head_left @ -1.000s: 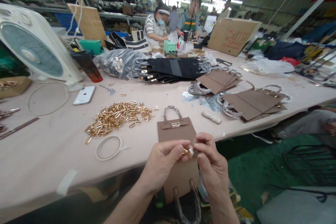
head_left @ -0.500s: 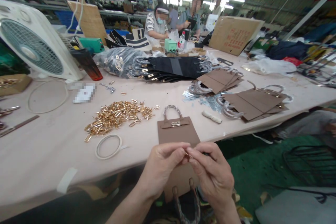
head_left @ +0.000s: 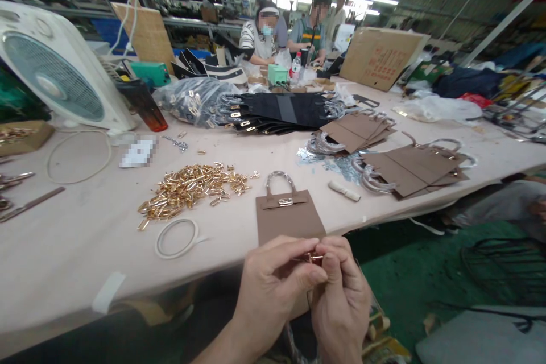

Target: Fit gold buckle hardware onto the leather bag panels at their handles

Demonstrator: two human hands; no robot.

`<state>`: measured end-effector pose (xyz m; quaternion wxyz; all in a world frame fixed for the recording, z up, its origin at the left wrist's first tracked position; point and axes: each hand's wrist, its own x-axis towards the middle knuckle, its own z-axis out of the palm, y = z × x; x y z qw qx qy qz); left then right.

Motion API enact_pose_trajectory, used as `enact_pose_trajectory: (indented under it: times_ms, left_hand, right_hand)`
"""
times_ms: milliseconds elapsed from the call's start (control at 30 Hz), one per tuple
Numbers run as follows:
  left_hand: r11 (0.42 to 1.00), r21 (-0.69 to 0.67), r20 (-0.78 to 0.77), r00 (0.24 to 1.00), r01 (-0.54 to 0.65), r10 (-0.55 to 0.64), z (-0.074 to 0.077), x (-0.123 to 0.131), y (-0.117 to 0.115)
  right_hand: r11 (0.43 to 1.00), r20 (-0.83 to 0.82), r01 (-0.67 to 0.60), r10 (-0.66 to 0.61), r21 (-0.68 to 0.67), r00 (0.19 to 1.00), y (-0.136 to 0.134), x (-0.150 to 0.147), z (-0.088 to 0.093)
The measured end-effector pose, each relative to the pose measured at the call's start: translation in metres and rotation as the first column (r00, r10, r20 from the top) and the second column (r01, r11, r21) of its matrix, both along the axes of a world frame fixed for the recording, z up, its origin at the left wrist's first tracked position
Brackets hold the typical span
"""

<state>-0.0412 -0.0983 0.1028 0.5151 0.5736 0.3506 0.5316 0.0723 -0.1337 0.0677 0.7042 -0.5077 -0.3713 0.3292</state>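
Observation:
Close together at the table's front edge, both my hands pinch a small gold-coloured metal fitting, partly covered by fingertips. My left hand holds it from the left, and my right hand from the right, thumb up. Just beyond my fingers lies a brown handbag piece with a wrapped handle and a metal clasp. It runs over the edge beneath my hands, where a second wrapped handle hangs, partly hidden. Left of it is a pile of gold metal fittings.
A tape roll lies at the front left. Stacked brown bag pieces and black bag pieces occupy the right and back. A white fan stands at left. Two people work across the table, near a cardboard box.
My hands have turned and shifted slightly right, and more of the metal fitting shows between the fingers. The hanging part of the bag piece is more covered. Across the table, the people have changed posture.

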Motion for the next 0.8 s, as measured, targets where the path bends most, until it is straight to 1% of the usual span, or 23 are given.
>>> enact_pose_trajectory:
  times_ms: [33,100,167,233,300,367,467,567,667,733,800]
  left_hand:
    - [1.000,0.022,-0.008,1.000,0.017,-0.016,-0.001,0.000,0.000]
    - [0.996,0.078,-0.047,0.998,0.031,-0.028,-0.004,0.000,0.000]
    - [0.985,0.171,-0.119,0.993,0.021,0.000,-0.006,-0.001,0.001]
    - [0.960,0.280,-0.175,0.984,0.011,0.040,-0.009,-0.001,0.003]
    - [0.934,0.358,-0.194,0.979,0.009,0.065,-0.013,0.000,0.005]
    - [0.920,0.391,-0.198,0.977,0.006,0.077,-0.017,0.000,0.007]
    - [0.911,0.411,-0.224,0.971,0.019,0.081,-0.021,0.000,0.009]
    - [0.890,0.444,-0.271,0.962,0.107,0.019,-0.021,-0.004,0.014]
    - [0.870,0.441,-0.304,0.949,0.221,-0.087,-0.016,-0.010,0.019]
    - [0.858,0.420,-0.340,0.928,0.295,-0.153,-0.012,-0.015,0.024]
    - [0.833,0.388,-0.383,0.891,0.395,-0.244,-0.007,-0.020,0.028]
  right_hand:
    - [0.999,-0.105,-0.029,0.027,-0.014,0.994,0.001,-0.001,0.001]
    - [0.996,-0.293,-0.086,0.074,-0.029,0.953,0.003,-0.003,0.005]
    - [0.993,-0.417,-0.110,0.082,-0.044,0.905,0.004,-0.004,0.008]
    - [0.991,-0.478,-0.108,0.060,-0.073,0.877,0.005,-0.004,0.008]
    - [0.989,-0.511,-0.095,0.023,-0.116,0.859,0.004,-0.005,0.005]
    - [0.984,-0.559,-0.105,0.005,-0.146,0.829,0.003,-0.005,0.001]
    - [0.967,-0.685,-0.210,0.055,-0.145,0.726,0.003,-0.003,-0.002]
    - [0.934,-0.788,-0.326,0.086,-0.150,0.610,0.004,0.000,0.001]
    - [0.897,-0.842,-0.402,0.066,-0.184,0.535,0.004,0.004,0.006]
    - [0.870,-0.851,-0.449,0.069,-0.204,0.521,0.004,0.006,0.008]
    - [0.853,-0.829,-0.473,0.090,-0.223,0.552,0.002,0.008,0.007]
